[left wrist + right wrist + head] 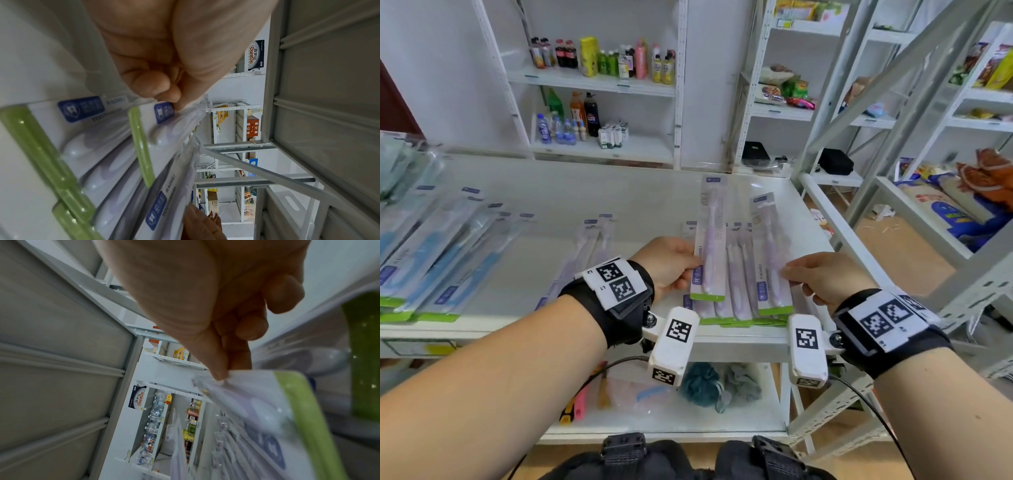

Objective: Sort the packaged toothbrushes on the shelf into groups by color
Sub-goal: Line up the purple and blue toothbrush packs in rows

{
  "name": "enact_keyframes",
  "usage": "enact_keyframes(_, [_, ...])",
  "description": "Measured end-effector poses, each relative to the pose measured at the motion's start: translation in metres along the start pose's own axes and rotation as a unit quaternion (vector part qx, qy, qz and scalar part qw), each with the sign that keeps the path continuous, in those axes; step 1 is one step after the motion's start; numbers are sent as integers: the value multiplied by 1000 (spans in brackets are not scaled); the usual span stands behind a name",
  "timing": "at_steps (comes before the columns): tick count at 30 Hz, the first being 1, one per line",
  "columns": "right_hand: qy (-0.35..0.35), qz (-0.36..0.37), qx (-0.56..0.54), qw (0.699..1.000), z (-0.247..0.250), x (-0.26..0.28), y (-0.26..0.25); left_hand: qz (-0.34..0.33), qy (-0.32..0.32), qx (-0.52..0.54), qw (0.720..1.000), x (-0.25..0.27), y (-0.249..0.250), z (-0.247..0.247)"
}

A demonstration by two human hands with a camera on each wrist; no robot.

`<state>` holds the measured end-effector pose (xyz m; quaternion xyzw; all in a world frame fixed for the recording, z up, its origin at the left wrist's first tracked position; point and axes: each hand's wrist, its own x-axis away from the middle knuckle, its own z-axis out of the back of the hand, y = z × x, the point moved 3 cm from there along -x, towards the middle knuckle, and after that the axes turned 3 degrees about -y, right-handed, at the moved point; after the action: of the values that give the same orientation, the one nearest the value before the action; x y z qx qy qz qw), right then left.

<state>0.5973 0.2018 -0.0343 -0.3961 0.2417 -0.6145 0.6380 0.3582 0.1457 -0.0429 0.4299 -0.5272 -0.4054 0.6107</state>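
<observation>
Packaged toothbrushes lie on a white shelf (619, 205). My left hand (671, 263) pinches a purple toothbrush pack (710, 240) by its left edge and holds it lifted above a row of purple packs (739, 274). In the left wrist view the thumb and fingers (164, 92) pinch that purple pack (164, 123) near its blue label. My right hand (822, 277) pinches another purple pack (770, 253) at its right edge; the right wrist view shows the fingertips (220, 374) on this pack (257, 402). Blue packs (438, 253) are grouped at the left. Two more purple packs (582, 257) lie mid-shelf.
A grey metal rack post (859, 137) rises just right of the shelf. Drinks shelves (599, 78) and snack shelves (787, 92) stand behind. The lower shelf holds bath sponges (705, 380) and combs (585, 401). Green-tinted packs (400, 164) sit far left.
</observation>
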Motion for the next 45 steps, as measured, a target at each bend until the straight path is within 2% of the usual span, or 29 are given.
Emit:
enact_keyframes(7, [1, 14, 78, 997, -3, 4, -9, 6, -13, -61, 998, -3, -3, -14])
enact_keyframes(16, [9, 9, 100, 995, -5, 4, -9, 5, -47, -90, 995, -7, -1, -31])
enact_keyframes(20, [23, 14, 73, 997, -10, 5, -6, 6, -61, -107, 992, -8, -2, -38])
enact_keyframes(32, [65, 29, 71, 995, -16, 5, 1, 5, -45, -114, 993, -10, -7, -46])
enact_keyframes(39, [142, 48, 24, 988, -11, 7, 10, 16, -45, -109, 993, -10, -8, -48])
enact_keyframes(45, [90, 28, 33, 995, -12, 8, 16, 17, -54, -115, 992, -11, -6, -52])
